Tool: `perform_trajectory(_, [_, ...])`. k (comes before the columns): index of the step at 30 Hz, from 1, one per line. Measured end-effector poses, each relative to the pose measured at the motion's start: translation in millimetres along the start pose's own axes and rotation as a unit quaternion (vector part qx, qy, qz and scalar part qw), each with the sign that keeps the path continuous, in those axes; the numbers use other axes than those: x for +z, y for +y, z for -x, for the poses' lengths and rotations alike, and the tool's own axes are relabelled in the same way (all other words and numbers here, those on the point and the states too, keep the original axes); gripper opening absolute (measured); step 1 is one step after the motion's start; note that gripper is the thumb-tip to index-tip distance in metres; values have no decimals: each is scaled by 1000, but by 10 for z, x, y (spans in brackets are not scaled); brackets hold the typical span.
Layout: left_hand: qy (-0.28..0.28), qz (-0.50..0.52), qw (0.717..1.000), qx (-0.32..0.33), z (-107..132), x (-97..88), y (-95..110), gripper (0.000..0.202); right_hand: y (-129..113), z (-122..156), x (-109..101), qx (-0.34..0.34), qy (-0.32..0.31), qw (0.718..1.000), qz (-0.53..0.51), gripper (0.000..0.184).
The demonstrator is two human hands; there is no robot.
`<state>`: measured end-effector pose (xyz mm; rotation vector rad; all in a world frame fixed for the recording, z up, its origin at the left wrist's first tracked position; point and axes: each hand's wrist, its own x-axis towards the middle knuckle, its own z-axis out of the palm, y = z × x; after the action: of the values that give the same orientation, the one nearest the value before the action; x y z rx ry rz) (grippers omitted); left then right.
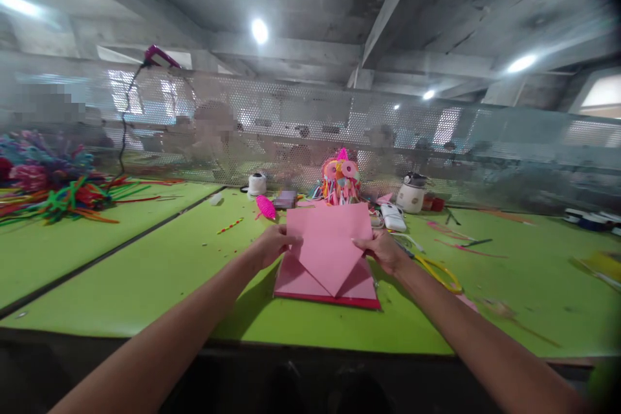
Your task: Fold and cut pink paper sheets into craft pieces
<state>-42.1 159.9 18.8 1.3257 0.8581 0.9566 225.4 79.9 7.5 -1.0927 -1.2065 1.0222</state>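
Observation:
A pink sheet of paper [330,239] is raised in front of me, its lower edge coming down to a point. My left hand [274,244] pinches its left side, thumb on the near face. On the opposite side my right hand [383,250] grips it the same way. Beneath it lies a stack of pink and red paper [295,279] on the green table. Just behind the sheet stands a colourful owl-like craft figure [341,178] with round pink eyes and many strips. What the fingers do behind the sheet is hidden.
A perforated metal screen [291,123] runs along the table's back. Bundled pipe cleaners [72,197] lie far left. A bright pink craft piece [265,207], a white jar [411,194], a white device [392,217] and yellow-handled scissors [439,272] surround the paper.

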Motion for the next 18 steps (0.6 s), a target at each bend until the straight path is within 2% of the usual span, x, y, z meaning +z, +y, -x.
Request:
perform_trajectory(4, [-30,-75,997,-16,-24,-40,-53,36,98,-12,-26,25,22,999,8,36])
perform_trajectory(9, [-24,-173,985,14,-94,-90,-169,25,269,30,-85,48,38,998,12,33])
perform_trajectory(14, [-27,-230,972,45,-117,-165,-258,14,309,32,-185,45,-31,998,-10,35])
perform_trajectory(16, [-29,-245,968,53,-108,-196,-270,12,277,24,-228,35,-62,997,25,32])
perform_trajectory(18, [-30,-258,961,90,-96,-218,-276,15,236,21,-260,18,-82,993,80,29])
